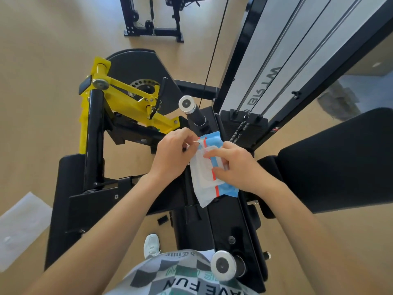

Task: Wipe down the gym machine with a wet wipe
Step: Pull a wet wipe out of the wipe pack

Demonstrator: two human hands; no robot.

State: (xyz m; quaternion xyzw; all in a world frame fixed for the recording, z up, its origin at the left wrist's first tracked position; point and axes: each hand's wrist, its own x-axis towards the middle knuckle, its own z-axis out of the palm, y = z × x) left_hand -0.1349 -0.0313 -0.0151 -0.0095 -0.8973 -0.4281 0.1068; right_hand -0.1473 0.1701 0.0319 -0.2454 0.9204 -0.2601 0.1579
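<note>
A blue, white and red wet wipe pack [212, 171] lies on the black seat [223, 216] of the gym machine. My left hand [172, 156] pinches the clear flap at the pack's upper left edge. My right hand [236, 165] holds the pack from the right, its fingers curled over the top face. A white sheet [202, 194] hangs from the pack's lower left side. The machine has a yellow lever arm [127, 96] and a black frame to the left.
A black back pad [340, 162] stands at right, the weight stack and guide rods [265, 96] behind it. Chrome-capped handles [187, 104] [223, 266] stick out near the seat. A white sheet [19, 228] lies on the floor at left. Another machine's base [153, 28] is far back.
</note>
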